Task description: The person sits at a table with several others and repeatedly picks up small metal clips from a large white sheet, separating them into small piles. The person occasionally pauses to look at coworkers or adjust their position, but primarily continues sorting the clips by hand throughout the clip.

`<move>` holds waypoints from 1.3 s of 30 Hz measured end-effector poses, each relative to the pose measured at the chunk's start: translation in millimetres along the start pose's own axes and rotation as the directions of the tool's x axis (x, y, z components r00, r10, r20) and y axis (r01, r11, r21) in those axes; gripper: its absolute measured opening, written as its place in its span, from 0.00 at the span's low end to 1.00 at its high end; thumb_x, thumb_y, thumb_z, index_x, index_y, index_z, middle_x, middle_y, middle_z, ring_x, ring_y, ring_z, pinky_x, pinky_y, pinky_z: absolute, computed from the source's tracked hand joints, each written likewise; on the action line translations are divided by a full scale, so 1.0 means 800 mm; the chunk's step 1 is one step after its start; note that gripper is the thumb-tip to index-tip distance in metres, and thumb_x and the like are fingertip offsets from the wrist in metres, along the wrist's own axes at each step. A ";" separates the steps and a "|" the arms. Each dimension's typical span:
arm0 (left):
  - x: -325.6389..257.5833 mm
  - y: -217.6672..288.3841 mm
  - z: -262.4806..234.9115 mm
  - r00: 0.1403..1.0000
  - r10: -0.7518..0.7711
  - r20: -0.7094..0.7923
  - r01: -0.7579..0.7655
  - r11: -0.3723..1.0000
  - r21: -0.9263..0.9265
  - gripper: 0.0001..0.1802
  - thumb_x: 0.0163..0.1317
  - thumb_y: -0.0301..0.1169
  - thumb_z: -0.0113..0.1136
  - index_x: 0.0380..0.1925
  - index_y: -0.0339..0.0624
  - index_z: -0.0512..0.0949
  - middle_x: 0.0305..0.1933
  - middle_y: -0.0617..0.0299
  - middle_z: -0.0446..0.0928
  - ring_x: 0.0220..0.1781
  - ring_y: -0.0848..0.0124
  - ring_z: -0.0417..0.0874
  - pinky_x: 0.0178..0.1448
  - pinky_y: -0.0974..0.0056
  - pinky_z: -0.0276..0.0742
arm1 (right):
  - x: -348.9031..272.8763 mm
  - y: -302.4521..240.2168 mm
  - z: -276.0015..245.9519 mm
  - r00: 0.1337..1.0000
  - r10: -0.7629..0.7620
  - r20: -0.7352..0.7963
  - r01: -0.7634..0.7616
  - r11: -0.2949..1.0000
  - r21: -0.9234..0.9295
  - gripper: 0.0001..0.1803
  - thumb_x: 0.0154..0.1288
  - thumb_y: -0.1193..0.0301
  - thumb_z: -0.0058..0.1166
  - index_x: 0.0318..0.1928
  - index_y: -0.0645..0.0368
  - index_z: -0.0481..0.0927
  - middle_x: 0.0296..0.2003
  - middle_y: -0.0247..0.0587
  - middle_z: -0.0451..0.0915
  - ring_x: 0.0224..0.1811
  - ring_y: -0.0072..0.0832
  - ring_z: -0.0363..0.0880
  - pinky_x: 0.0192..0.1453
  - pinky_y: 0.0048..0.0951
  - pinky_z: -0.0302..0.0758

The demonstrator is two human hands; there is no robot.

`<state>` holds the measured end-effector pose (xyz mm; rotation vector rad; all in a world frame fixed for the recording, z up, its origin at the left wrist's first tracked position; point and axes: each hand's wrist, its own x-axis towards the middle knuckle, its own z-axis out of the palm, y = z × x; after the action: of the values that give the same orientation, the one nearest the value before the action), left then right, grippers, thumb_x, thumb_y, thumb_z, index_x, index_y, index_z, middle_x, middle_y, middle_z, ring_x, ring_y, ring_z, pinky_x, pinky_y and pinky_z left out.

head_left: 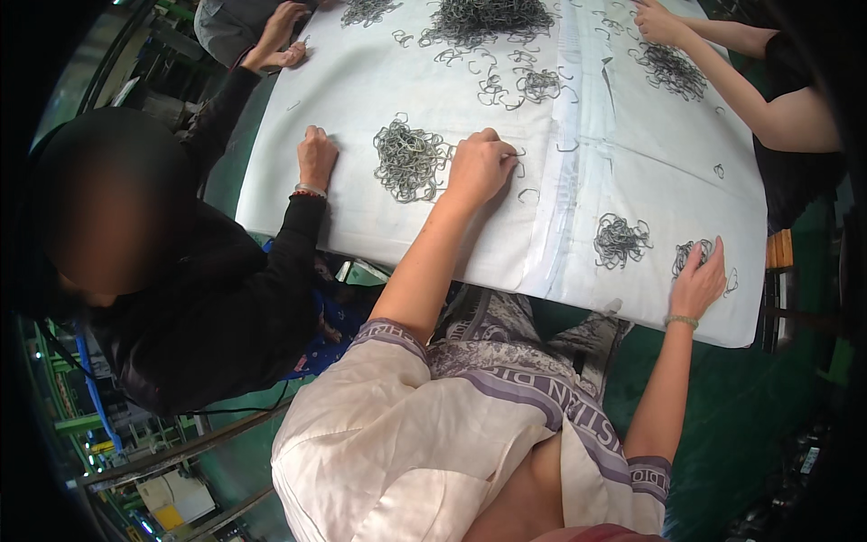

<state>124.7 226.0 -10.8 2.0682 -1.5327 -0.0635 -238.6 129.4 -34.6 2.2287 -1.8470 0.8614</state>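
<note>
My left hand [481, 169] is beside a heap of bent metal wire hooks [408, 161] on the white-covered table [361, 244]. Its fingers are pinched together at a single wire hook [518, 153] near the fingertips; the grip is partly hidden. Another loose hook [529, 194] lies just nearer to me. At the right, my right hand [698, 284] rests over a small pile of hooks [682, 259], fingers apart, covering part of it. A few hooks [731, 283] lie against its outer side. Between my hands sits another small heap [620, 241].
A co-worker in black sits at my left, one hand [316, 158] on the table. Another person's hands [275, 41] are at the far left. Across on the right, a person's arm [722, 81] reaches to a hook pile [673, 72]. A large heap [492, 18] lies at the far side.
</note>
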 end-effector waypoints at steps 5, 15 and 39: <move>-0.004 -0.002 0.000 0.998 -0.061 0.012 0.057 0.980 0.192 0.05 0.50 0.29 0.63 0.26 0.40 0.83 0.34 0.55 0.79 0.38 0.57 0.80 0.47 0.55 0.71 | -0.001 0.001 0.001 1.000 -0.005 -0.010 0.005 1.000 0.001 0.24 0.70 0.58 0.43 0.59 0.59 0.67 0.48 0.49 0.75 0.54 0.43 0.70 0.59 0.44 0.61; 0.018 0.021 0.020 0.987 0.146 -0.071 -0.147 0.989 -0.016 0.06 0.49 0.28 0.64 0.28 0.42 0.84 0.33 0.56 0.79 0.37 0.57 0.80 0.44 0.56 0.75 | 0.002 0.006 0.006 0.999 -0.032 0.006 0.032 0.999 0.004 0.24 0.70 0.57 0.43 0.59 0.60 0.67 0.49 0.49 0.74 0.55 0.44 0.69 0.61 0.45 0.60; -0.046 0.044 0.010 0.997 0.067 0.032 -0.069 0.993 0.094 0.04 0.49 0.25 0.59 0.18 0.38 0.80 0.27 0.53 0.78 0.30 0.56 0.81 0.35 0.57 0.78 | 0.000 0.012 0.005 1.000 0.001 -0.014 0.000 0.995 0.096 0.24 0.70 0.59 0.42 0.58 0.62 0.68 0.51 0.50 0.75 0.55 0.45 0.70 0.60 0.44 0.61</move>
<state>79.0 248.8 -11.4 2.0948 -1.6518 0.0051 -245.7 125.0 -40.5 2.2719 -1.8371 0.9835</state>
